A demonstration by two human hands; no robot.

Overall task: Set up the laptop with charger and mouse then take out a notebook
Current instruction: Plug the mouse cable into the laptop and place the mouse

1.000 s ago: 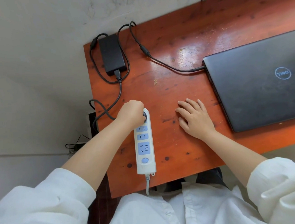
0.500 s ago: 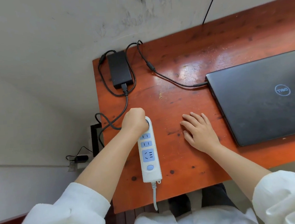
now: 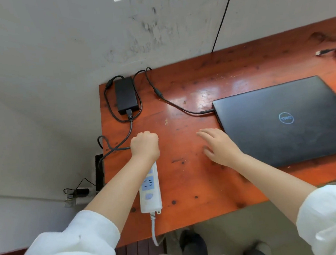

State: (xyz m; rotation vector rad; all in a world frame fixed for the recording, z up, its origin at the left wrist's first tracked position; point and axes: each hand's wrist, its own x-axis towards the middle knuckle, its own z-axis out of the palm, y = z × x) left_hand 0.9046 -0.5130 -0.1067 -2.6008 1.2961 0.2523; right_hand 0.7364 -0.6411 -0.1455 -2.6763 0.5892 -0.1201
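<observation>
Red-brown wooden table, closed laptop, charger brick, power strip

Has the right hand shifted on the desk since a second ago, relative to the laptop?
No clear shift. The right hand still lies flat and open on the desk, just left of the closed laptop's near-left corner; the camera itself moved.

Plug hidden under left hand

A reddish, knotted wooden table stands pushed into a corner of pale grey walls, the wall scuffed with dark marks above it. Light glares off the varnish. Low on the left wall, a socket carries a dark plug.
</observation>
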